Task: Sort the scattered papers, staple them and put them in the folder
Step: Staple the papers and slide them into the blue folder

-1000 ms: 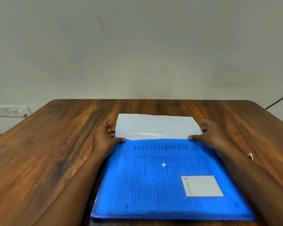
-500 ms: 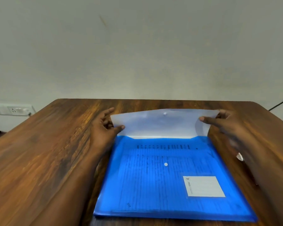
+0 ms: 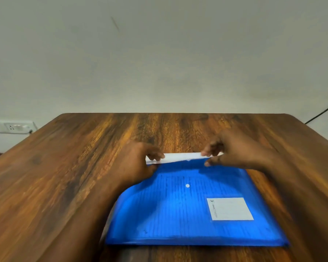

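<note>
A blue translucent folder lies flat on the wooden table, with printed papers showing through its front. It carries a white snap button and a white label. Its pale flap is folded forward, seen almost edge-on along the folder's far edge. My left hand pinches the flap's left end. The flap's right end is pinched between the fingers and thumb of my right hand.
A wall socket plate sits on the wall at the left, beyond the table edge. A black cable runs down the wall at the far right. The table's far edge meets a plain wall.
The flap stood raised half a second ago; both hands have brought it forward and down toward the folder's front. The hands moved closer together.
</note>
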Motion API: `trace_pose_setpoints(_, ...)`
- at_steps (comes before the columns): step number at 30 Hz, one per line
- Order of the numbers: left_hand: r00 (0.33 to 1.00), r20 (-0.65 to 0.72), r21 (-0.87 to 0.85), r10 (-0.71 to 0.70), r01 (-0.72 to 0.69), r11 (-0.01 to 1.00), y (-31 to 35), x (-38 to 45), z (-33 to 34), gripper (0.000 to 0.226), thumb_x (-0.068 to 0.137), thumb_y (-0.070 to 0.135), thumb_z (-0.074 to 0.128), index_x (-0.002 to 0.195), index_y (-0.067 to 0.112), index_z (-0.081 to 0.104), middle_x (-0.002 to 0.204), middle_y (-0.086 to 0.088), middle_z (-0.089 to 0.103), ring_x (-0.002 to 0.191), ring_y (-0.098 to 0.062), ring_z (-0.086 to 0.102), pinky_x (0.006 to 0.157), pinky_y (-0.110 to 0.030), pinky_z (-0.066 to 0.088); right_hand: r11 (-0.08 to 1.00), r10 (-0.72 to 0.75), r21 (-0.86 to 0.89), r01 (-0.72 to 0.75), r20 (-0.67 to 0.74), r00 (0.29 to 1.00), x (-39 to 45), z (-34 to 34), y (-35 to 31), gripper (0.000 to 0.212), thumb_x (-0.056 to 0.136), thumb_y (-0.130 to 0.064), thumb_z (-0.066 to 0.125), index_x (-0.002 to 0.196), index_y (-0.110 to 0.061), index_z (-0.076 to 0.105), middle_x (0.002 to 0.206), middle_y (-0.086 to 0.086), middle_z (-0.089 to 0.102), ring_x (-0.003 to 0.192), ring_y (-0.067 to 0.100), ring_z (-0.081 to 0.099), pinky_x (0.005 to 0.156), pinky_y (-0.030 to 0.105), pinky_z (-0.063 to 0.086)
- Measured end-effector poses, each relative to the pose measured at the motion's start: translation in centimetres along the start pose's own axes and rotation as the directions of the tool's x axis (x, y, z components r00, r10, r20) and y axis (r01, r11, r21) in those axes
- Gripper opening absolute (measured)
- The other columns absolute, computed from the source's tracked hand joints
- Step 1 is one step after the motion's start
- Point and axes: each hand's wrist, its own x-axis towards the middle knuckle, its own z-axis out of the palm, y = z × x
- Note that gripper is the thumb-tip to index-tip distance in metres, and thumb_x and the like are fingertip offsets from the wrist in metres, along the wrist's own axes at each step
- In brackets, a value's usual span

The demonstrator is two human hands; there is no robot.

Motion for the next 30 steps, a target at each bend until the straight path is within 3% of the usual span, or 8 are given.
trace_pose_setpoints(5, 0.995, 0.095, 0.008, 0.033, -0.034, 0.999, 1.7, -0.2, 1.6, 0.028, 0.088, 0.018, 0.082, 0.115, 0.026, 0.082, 0.109, 0.012, 0.078, 0.092, -0.001, 0.066, 0.085, -0.021, 0.051, 0.992, -0.125, 0.032, 0.123, 0.051, 0.991, 0.7, 2.7, -1.1, 0.014, 0.082, -0.024, 0.087, 0.095, -0.029, 0.083, 0.087, -0.019, 0.077, 0.081, -0.001, 0.07, 0.067, 0.019, 0.057)
trace_pose_setpoints(9, 0.98, 0.191, -0.029, 0.055, -0.05, 0.998, 2.1, -0.2, 3.0, 0.023, 0.09, 0.032, 0.081, 0.113, 0.033, 0.081, 0.108, 0.014, 0.077, 0.093, -0.005, 0.067, 0.086, -0.033, 0.059, 0.993, -0.119, -0.009, 0.121, 0.122, 0.985, 0.9, 3.6, -0.9, 0.011, 0.085, -0.024, 0.084, 0.094, -0.03, 0.083, 0.086, -0.02, 0.076, 0.083, -0.002, 0.069, 0.071, 0.023, 0.059)
trace_pose_setpoints(17, 0.953, 0.302, -0.117, 0.031, 0.005, 0.993, 2.2, -0.2, 4.8, 0.017, 0.096, 0.026, 0.075, 0.111, 0.029, 0.082, 0.108, 0.013, 0.079, 0.088, -0.005, 0.068, 0.073, -0.014, 0.046, 0.994, -0.11, 0.003, 0.112, 0.219, 0.97, 1.1, 4.8, -0.8, 0.011, 0.087, -0.017, 0.082, 0.093, -0.027, 0.083, 0.084, -0.016, 0.077, 0.079, -0.001, 0.071, 0.072, 0.028, 0.061)
trace_pose_setpoints(22, 0.944, 0.327, -0.123, 0.049, -0.009, 0.992, 2.4, 0.0, 4.8, 0.017, 0.096, 0.022, 0.075, 0.11, 0.026, 0.084, 0.109, 0.011, 0.081, 0.087, -0.006, 0.069, 0.082, -0.028, 0.06, 0.995, -0.089, -0.018, 0.096, 0.237, 0.967, 1.1, 5.2, -0.8, 0.015, 0.087, -0.014, 0.081, 0.094, -0.027, 0.083, 0.083, -0.016, 0.077, 0.076, -0.003, 0.07, 0.065, 0.017, 0.054)
trace_pose_setpoints(30, 0.941, 0.329, -0.138, 0.086, -0.042, 0.99, 2.2, 0.1, 4.8, 0.018, 0.093, 0.022, 0.078, 0.109, 0.027, 0.085, 0.11, 0.013, 0.081, 0.093, -0.006, 0.073, 0.087, -0.037, 0.062, 0.993, -0.06, -0.085, 0.083, 0.25, 0.966, 1.1, 5.1, -1.3, 0.02, 0.089, -0.015, 0.08, 0.102, -0.028, 0.084, 0.097, -0.017, 0.079, 0.084, -0.001, 0.07, 0.081, 0.026, 0.061)
